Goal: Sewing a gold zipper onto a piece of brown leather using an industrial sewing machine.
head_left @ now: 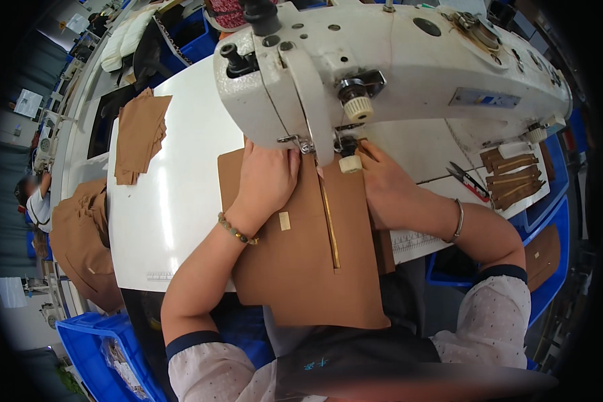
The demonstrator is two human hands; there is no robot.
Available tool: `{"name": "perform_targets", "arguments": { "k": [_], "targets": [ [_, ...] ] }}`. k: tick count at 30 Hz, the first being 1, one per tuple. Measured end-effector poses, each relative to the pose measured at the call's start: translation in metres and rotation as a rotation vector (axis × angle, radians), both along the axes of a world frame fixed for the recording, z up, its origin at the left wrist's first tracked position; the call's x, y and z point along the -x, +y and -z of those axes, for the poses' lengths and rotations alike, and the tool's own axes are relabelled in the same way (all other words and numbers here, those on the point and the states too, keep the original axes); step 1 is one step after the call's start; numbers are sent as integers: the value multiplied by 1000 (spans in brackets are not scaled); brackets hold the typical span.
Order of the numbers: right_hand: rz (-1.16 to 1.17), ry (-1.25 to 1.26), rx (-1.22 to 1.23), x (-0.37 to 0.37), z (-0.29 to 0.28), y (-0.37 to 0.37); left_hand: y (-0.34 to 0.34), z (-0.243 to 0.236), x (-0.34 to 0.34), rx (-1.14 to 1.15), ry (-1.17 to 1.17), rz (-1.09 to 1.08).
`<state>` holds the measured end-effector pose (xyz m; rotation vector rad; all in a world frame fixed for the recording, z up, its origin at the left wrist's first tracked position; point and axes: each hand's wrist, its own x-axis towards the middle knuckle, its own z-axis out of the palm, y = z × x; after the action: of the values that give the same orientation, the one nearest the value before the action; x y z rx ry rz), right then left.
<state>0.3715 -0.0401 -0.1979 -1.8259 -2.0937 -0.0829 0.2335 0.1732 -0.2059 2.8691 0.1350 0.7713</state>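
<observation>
A white sewing machine (395,67) stands over a large brown panel (295,261), whose narrow slot shows a gold zipper (329,228) and which carries a small pale rectangle (285,221). My left hand (268,177) lies flat on the panel left of the presser foot (307,146), fingertips partly hidden at the machine head. My right hand (382,181) grips the panel's right side near the needle area, fingers curled and partly hidden behind a knob.
Brown pieces (137,134) lie left on the white table (161,221), more drape over its edge (80,241). Scissors (469,181) and zipper strips (516,184) sit right. Blue bins (94,342) flank me. A co-worker (39,201) sits far left.
</observation>
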Motion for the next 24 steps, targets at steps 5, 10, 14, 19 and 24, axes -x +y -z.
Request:
{"name": "perform_targets", "arguments": {
  "k": [5,10,14,19,24],
  "targets": [
    [-8,28,-2,-1,0,2,1,-11,2,15,59,-20],
    [-11,12,-11,-1,-2,0,-28,-29,41,120,265,-63],
    [-18,51,10,0,-2,0,-45,-23,51,96,284,43],
    [-29,83,30,0,0,2,-45,-21,52,60,279,28],
    [-40,121,50,-1,-3,4,-44,-23,52,43,276,21]
  ]
}}
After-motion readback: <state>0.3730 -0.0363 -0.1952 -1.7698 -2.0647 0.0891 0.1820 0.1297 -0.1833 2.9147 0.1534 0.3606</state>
